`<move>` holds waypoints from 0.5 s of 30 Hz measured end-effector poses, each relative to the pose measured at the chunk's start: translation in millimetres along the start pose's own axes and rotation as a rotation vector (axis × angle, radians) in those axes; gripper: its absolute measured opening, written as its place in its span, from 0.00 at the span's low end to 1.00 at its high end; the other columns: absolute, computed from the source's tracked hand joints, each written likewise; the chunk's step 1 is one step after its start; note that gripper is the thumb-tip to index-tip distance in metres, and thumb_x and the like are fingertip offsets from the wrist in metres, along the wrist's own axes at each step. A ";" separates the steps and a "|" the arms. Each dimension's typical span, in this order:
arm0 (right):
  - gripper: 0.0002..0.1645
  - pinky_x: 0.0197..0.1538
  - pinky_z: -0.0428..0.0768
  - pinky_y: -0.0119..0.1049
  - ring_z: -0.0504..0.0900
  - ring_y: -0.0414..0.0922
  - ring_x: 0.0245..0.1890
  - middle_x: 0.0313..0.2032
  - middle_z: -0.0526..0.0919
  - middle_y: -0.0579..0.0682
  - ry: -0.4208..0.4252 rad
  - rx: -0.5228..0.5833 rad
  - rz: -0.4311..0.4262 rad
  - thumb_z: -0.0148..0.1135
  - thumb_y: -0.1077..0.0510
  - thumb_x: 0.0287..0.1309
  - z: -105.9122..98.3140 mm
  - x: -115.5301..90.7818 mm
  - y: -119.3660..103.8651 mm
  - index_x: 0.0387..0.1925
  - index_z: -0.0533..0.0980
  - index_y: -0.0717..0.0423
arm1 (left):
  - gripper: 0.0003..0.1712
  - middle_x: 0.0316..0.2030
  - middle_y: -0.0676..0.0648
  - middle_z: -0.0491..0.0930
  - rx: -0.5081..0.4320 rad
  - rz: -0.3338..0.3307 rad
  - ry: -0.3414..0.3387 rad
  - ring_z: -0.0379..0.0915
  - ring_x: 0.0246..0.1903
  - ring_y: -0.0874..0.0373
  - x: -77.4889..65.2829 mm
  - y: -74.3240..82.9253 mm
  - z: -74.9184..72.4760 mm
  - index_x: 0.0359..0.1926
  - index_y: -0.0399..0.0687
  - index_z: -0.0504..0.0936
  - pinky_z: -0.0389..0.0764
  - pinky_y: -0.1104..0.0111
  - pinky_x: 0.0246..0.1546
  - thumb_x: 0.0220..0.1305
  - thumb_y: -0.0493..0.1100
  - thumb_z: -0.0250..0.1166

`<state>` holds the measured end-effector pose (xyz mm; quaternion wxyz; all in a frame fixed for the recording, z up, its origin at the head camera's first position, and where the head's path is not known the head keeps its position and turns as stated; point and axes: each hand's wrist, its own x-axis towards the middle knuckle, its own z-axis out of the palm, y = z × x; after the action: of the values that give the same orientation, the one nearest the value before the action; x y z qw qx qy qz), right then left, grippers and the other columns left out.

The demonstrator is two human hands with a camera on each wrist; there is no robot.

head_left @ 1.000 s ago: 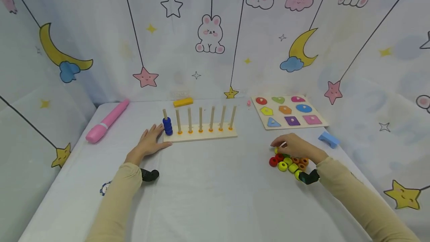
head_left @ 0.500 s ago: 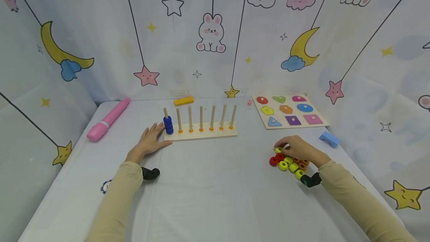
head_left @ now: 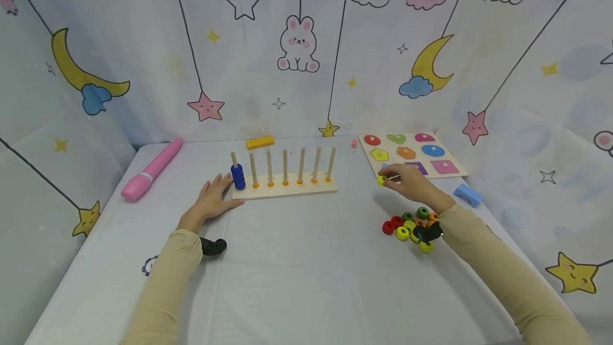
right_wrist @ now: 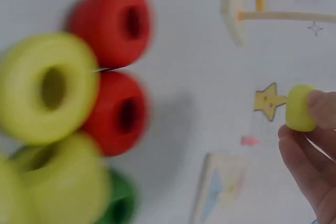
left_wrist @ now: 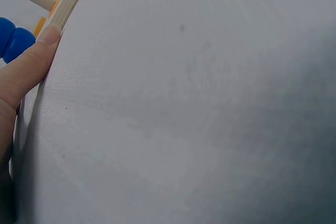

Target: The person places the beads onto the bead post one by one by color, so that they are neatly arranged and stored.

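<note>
My right hand (head_left: pixel 413 183) pinches a yellow bead (right_wrist: pixel 300 108) between thumb and fingers, raised above the table near the shape puzzle. My left hand (head_left: pixel 210 203) rests at the left end of a wooden peg board (head_left: pixel 287 190); in the left wrist view its thumb (left_wrist: pixel 37 59) touches the board's edge. Blue beads (head_left: pixel 238 177) are stacked on the leftmost peg, and the other pegs are bare. Loose red, yellow, green and orange beads lie in a cluster below my right hand, among them a red bead (right_wrist: pixel 113 27) and a green bead (head_left: pixel 423 212).
A shape puzzle board (head_left: pixel 447 173) lies at the back right, with a light blue block (head_left: pixel 468 195) beside it. A yellow block (head_left: pixel 260 142) is behind the peg board. To the left lies a pink mallet-like toy (head_left: pixel 152 171); a poker chip (head_left: pixel 149 265) sits near my left sleeve.
My right hand has lifted a yellow bead from the cluster and moved it up and left towards the peg board. The left hand stays at the board's end.
</note>
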<state>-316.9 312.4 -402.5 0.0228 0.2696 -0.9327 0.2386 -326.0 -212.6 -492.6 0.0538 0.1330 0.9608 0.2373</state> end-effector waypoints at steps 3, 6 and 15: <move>0.16 0.50 0.80 0.47 0.80 0.52 0.46 0.44 0.82 0.55 0.035 0.017 0.002 0.61 0.63 0.60 -7.0 24.0 -12.5 0.50 0.77 0.63 | 0.52 0.71 0.35 0.45 -0.001 0.000 0.007 0.31 0.71 0.39 -0.9 -1.7 0.4 0.71 0.34 0.52 0.29 0.48 0.68 0.59 0.64 0.60; 0.16 0.51 0.79 0.47 0.80 0.53 0.47 0.45 0.81 0.57 0.064 0.055 -0.005 0.60 0.64 0.61 -13.2 51.0 -26.5 0.50 0.77 0.65 | 0.52 0.71 0.35 0.46 -0.001 0.002 0.011 0.31 0.71 0.39 -1.6 -2.7 1.0 0.71 0.34 0.52 0.29 0.48 0.68 0.59 0.64 0.60; 0.15 0.50 0.80 0.38 0.81 0.50 0.47 0.46 0.82 0.58 0.102 0.141 -0.065 0.59 0.65 0.60 -1.0 136.6 -91.0 0.49 0.77 0.65 | 0.51 0.71 0.36 0.47 -0.019 0.016 0.021 0.32 0.70 0.39 -4.0 1.8 -3.0 0.70 0.33 0.53 0.30 0.48 0.68 0.59 0.62 0.62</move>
<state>-386.8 178.2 -338.8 0.0587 0.2881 -0.9019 0.3163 -322.3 -213.5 -489.0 0.0432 0.1375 0.9579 0.2483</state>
